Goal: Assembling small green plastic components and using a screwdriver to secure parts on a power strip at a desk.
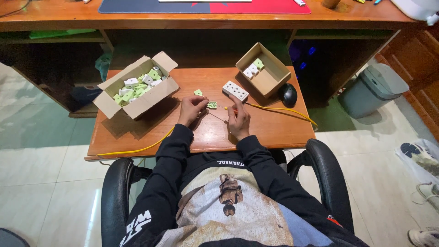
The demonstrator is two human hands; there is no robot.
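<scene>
The left hand [191, 109] pinches a small green-and-white part [212, 105] at its fingertips, near the middle of the desk [274, 132]. The right hand [238, 120] grips a thin tool with a yellow handle [230, 109], its tip pointing toward that part at about 9 o'clock. A white socket block [235, 90] lies at 12 o'clock from the right hand. An open box of green and white parts [137, 87] sits at 10 o'clock, a smaller box [264, 69] at 1 o'clock, beside a black mouse [288, 94].

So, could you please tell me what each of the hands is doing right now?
Left hand: closed on a small green part.
Right hand: closed on a yellow-handled tool.
</scene>
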